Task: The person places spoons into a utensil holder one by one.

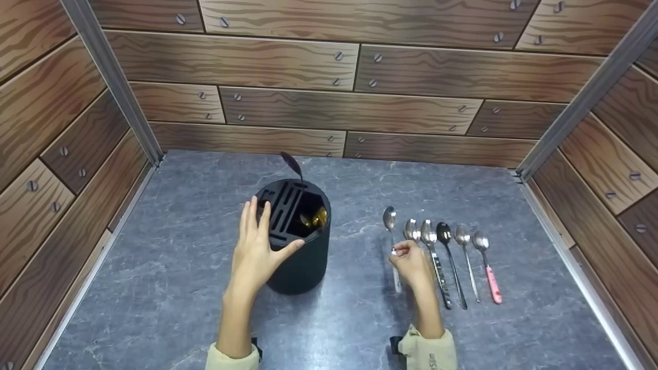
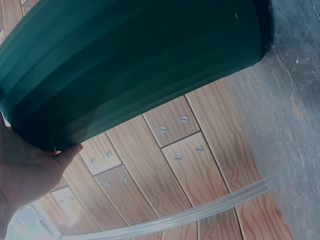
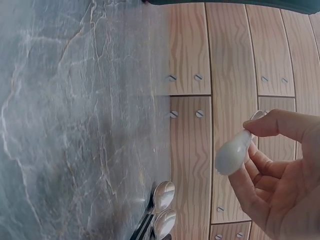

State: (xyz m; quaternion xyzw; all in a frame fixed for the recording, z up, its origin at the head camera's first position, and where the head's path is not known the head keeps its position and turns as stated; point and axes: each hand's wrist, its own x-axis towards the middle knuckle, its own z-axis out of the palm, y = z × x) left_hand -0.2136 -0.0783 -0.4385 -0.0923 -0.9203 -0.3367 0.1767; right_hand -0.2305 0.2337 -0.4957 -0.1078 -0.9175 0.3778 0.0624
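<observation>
My right hand pinches a metal spoon by its handle, between thumb and fingers. The handle's white end points toward the camera in the right wrist view. My left hand lies against the near left side and top of a dark cylindrical utensil holder, its fingers straight and thumb spread. Dark green in the left wrist view, the holder has a slotted top. A dark spoon sticks up from its back, and gold-coloured utensils show inside its large opening.
Right of my right hand lie several spoons in a row: a patterned-handled spoon, a black spoon, a slim silver spoon and a pink-handled spoon. Wood-patterned walls enclose the grey marbled table.
</observation>
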